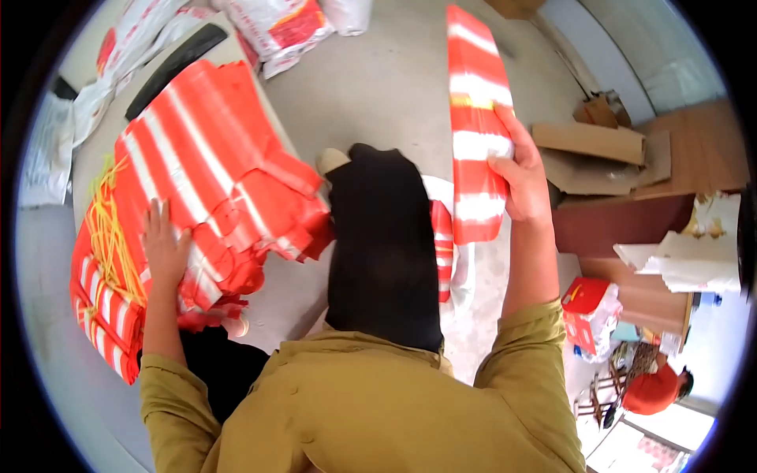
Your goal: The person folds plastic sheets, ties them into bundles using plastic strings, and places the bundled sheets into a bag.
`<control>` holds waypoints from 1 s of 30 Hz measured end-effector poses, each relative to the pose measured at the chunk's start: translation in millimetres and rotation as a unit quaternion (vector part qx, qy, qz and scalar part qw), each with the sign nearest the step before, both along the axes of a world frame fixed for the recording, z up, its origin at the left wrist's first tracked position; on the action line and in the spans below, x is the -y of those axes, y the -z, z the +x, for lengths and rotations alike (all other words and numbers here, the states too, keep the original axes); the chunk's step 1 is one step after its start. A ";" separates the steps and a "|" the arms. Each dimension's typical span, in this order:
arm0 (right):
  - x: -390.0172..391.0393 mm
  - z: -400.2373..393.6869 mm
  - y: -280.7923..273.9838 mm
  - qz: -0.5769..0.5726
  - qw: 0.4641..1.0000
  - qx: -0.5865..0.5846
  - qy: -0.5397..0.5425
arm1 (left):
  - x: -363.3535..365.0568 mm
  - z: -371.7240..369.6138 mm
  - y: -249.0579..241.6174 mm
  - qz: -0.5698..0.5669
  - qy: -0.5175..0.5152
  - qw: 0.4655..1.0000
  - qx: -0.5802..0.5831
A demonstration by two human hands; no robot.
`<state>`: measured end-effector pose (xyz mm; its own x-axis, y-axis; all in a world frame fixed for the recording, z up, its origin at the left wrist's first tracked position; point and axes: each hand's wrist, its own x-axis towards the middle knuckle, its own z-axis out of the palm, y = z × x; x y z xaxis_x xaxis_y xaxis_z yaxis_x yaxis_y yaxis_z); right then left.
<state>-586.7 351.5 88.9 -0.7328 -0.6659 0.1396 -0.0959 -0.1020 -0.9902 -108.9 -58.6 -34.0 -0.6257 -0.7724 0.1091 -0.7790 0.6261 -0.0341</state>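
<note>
My right hand (pixel 522 173) grips a folded bundle of red-and-white striped plastic bags (pixel 479 189), raised upright beside my right knee. A yellow band crosses the bundle near its middle. On the left, my left hand (pixel 164 243) lies with fingers spread on a loose pile of striped plastic bags (pixel 201 150), whose near edges are crumpled. Yellow ties (pixel 110 236) hang in a tangle left of that hand. Below them sit tied bundles of striped bags (pixel 106 327). Another striped bundle (pixel 443 252) shows in a white sack by my right leg, partly hidden.
A black object (pixel 175 69) lies past the pile, near printed white sacks (pixel 276 27). Open cardboard boxes (pixel 591 154) and a red box (pixel 583 303) stand at right. A person in a red top (pixel 653 390) sits farther off.
</note>
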 end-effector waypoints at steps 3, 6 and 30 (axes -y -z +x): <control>-80.8 2.0 30.1 0.058 0.994 0.076 0.060 | 8.4 6.3 8.7 -0.015 0.031 0.999 -0.016; -133.2 21.4 74.1 0.070 0.987 0.104 0.097 | 15.3 10.2 13.6 -0.018 0.045 0.999 -0.018; -136.1 145.3 337.1 0.567 0.777 -0.269 0.042 | 21.7 18.5 19.1 -0.041 0.062 0.997 -0.009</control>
<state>-441.4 487.6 -248.2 -0.8190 -0.5374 -0.2011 -0.4868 0.8363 -0.2522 -90.3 -80.3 -53.1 -0.7126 -0.6779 0.1808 -0.6974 0.7126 -0.0765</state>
